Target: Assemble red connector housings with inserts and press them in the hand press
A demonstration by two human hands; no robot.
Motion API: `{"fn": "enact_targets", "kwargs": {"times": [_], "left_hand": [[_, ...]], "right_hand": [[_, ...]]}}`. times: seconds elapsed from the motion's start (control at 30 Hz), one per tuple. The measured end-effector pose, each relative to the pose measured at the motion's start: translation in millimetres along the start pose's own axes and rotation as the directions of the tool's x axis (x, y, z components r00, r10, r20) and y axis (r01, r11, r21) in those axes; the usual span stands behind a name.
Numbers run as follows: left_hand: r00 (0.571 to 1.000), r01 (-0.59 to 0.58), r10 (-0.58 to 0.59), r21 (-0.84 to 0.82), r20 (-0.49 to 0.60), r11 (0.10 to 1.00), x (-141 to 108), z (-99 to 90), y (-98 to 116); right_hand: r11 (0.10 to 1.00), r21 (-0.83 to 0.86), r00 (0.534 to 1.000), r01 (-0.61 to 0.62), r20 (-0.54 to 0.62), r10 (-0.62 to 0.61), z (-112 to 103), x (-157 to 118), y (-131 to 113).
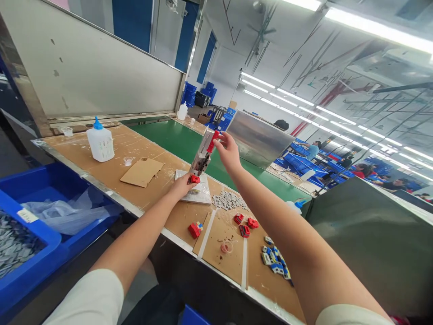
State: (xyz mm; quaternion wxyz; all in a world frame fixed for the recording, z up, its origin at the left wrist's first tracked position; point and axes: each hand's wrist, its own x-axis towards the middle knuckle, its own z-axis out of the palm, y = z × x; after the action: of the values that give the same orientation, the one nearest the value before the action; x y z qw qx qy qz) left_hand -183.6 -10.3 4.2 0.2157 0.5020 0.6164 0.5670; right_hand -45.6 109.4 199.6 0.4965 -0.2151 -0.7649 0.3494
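Observation:
A toggle press (201,155) with a red handle (213,141) stands tilted in view on a white base board (204,195). My right hand (228,150) has its fingers closed round the upper part of the red handle. Low at the press, my left hand (183,186) grips a small red part (194,179) under the press head. Grey flat pieces (227,200) lie heaped right of the base. Nearer me are several red parts (244,230), and one red part with a blue and white piece (195,229) sits apart.
Blue, white and yellow parts (275,259) lie at the right, partly behind my right forearm. A small cup (226,247), cardboard piece (142,172) and white bottle (100,143) stand or lie on the bench. Blue bins (64,180) are left; a green belt (165,137) runs behind.

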Motion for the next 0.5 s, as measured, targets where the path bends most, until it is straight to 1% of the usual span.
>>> {"fn": "enact_targets", "kwargs": {"times": [0.07, 0.1, 0.17, 0.23, 0.3, 0.37, 0.43, 0.5], "left_hand": [[1.000, -0.015, 0.015, -0.019, 0.010, 1.000, 0, 3.4, 1], [1.000, -0.019, 0.020, -0.030, 0.016, 0.999, 0, 4.5, 0], [0.999, -0.022, 0.024, -0.054, 0.030, 0.998, 0, 5.7, -2], [0.999, -0.017, 0.020, -0.081, 0.037, 0.997, 0, 6.2, -5], [0.999, -0.008, 0.011, -0.104, 0.037, 0.995, 1, 6.9, -9], [0.999, 0.003, 0.001, -0.123, 0.035, 0.992, 2, 8.0, -13], [0.999, 0.013, -0.008, -0.138, 0.031, 0.990, 3, 9.4, -16], [0.999, 0.020, -0.015, -0.142, 0.035, 0.990, 4, 10.5, -18]], "right_hand": [[0.999, 0.035, 0.998, -0.025, 0.055, 0.023, 10, 13, -5], [0.998, 0.045, 0.997, -0.037, 0.070, 0.034, 14, 14, -6], [0.998, 0.056, 0.996, -0.025, 0.084, 0.020, 17, 3, -10], [0.998, 0.056, 0.995, 0.029, 0.095, -0.034, 13, -20, -14], [0.996, 0.029, 0.990, 0.089, 0.110, -0.091, 5, -51, -19], [0.992, -0.012, 0.979, 0.125, 0.162, -0.121, -4, -81, -22], [0.988, -0.035, 0.962, 0.151, 0.236, -0.138, -11, -105, -19], [0.979, -0.048, 0.941, 0.199, 0.289, -0.177, -13, -121, -9]]}}
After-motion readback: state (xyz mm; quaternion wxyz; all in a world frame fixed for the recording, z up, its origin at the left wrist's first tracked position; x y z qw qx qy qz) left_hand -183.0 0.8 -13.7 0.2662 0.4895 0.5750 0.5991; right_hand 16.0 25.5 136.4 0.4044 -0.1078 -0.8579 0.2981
